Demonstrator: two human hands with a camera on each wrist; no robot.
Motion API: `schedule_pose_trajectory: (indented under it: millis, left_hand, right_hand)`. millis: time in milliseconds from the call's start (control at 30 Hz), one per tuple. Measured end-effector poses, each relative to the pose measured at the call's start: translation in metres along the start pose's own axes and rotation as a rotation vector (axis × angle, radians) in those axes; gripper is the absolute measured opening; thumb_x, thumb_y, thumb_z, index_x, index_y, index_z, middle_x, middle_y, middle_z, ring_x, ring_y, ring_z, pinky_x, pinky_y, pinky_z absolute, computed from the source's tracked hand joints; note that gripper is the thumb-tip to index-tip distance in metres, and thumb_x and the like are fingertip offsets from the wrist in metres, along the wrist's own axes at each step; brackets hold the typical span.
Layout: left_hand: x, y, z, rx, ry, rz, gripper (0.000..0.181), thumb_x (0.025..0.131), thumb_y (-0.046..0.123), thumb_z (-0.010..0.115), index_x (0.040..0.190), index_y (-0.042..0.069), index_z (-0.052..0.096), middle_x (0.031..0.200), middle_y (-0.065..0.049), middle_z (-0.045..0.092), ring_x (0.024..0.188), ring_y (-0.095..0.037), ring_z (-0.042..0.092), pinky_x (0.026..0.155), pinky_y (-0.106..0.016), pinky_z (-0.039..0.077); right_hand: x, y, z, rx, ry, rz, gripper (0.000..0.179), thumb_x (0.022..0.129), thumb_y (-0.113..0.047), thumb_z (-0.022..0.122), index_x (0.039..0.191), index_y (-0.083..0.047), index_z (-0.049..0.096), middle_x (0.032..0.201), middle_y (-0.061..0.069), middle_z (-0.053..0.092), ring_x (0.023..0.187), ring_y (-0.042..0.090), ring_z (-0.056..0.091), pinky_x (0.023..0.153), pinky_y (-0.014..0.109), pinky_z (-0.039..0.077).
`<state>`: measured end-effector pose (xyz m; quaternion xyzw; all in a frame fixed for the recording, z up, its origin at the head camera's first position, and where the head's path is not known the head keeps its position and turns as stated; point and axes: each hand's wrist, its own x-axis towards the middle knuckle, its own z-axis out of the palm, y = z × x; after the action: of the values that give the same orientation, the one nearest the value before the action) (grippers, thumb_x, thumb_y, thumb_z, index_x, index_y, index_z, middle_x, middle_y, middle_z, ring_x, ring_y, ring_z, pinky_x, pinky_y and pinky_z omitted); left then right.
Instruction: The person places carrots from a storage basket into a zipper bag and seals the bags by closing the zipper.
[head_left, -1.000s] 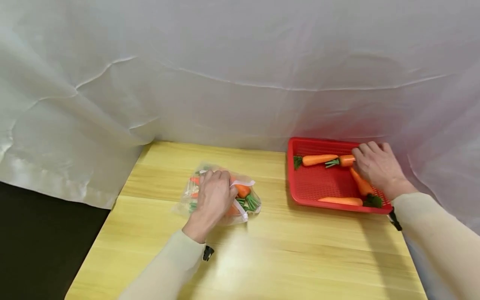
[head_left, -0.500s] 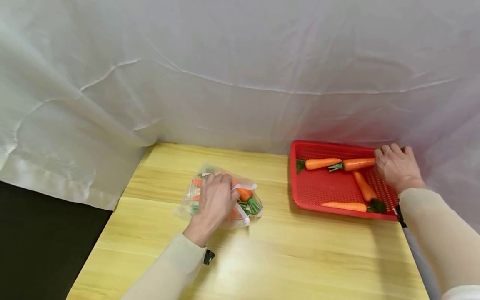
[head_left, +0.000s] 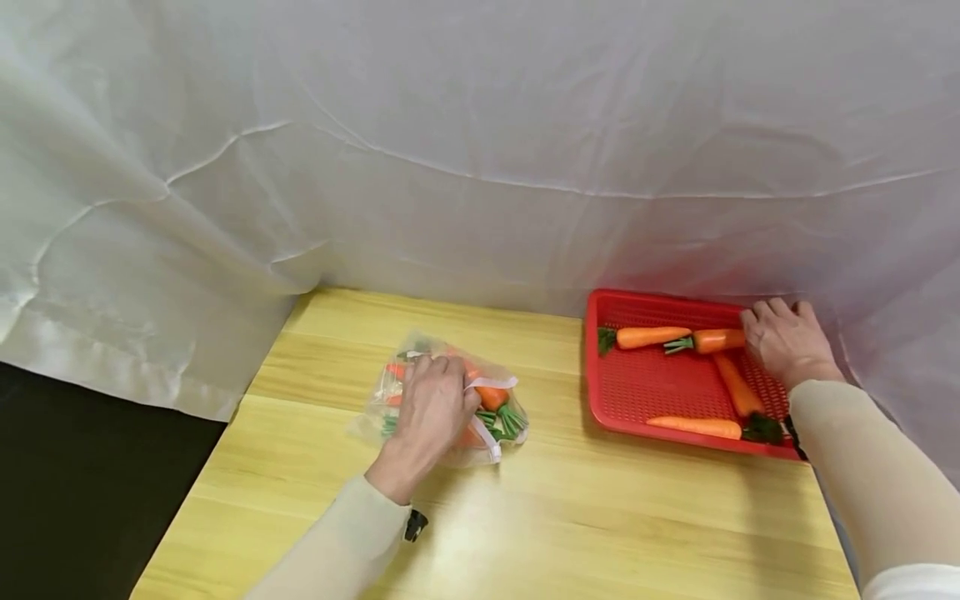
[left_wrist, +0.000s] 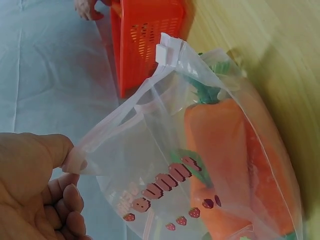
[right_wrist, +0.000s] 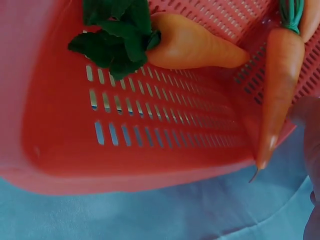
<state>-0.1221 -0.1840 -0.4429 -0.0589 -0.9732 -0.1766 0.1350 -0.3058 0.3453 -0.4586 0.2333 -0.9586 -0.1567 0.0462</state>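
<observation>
My left hand (head_left: pixel 429 410) pinches the open edge of a clear slider zip bag (head_left: pixel 453 454) lying on the table. Thumb and forefinger hold the film in the left wrist view, beside the white slider (left_wrist: pixel 168 50) and a printed "bunny" word. Several toy carrots (left_wrist: pixel 220 165) with green tops fill the bag. My right hand (head_left: pixel 789 342) is over the far right corner of a red plastic basket (head_left: pixel 592 387). Its fingers meet a carrot (right_wrist: pixel 282 82) whose thin tip reaches over the rim; the grip on it is mostly out of sight.
Other carrots lie in the basket: one at the back left (head_left: pixel 651 337), one slanting (head_left: pixel 738 387), and one along the front wall (head_left: pixel 697 427). A pale cloth (head_left: pixel 480 225) hangs behind the wooden table (head_left: pixel 540 517). A dark area (head_left: pixel 67 492) lies beyond the table's left edge.
My right hand first draws right off the back carrot to the basket's corner, then comes back slightly left over its end. My left hand stays on the bag. The view shifts a little.
</observation>
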Motion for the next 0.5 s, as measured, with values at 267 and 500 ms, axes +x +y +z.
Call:
schedule_pose_trajectory:
  millis: [267, 500]
  left_hand:
    - [-0.0026, -0.0039, -0.0031, 0.022, -0.005, -0.028, 0.015, 0.084, 0.012, 0.072, 0.080, 0.015, 0.058, 0.074, 0.002, 0.054, 0.077, -0.024, 0.050, 0.076, -0.037, 0.039]
    - [-0.0057, -0.0048, -0.0043, 0.024, 0.029, -0.014, 0.016, 0.081, 0.011, 0.070, 0.077, 0.015, 0.055, 0.071, 0.002, 0.051, 0.075, -0.024, 0.048, 0.074, -0.037, 0.037]
  right_hand:
    - [0.0053, 0.0011, 0.0042, -0.017, -0.019, -0.048, 0.004, 0.097, -0.001, 0.055, 0.100, 0.000, 0.052, 0.103, 0.020, 0.055, 0.104, 0.045, 0.050, 0.084, 0.061, 0.036]
    - [0.0036, 0.0004, 0.0087, -0.045, -0.041, -0.092, 0.008, 0.096, 0.002, 0.055, 0.103, -0.002, 0.055, 0.105, 0.019, 0.056, 0.104, 0.044, 0.050, 0.083, 0.060, 0.037]
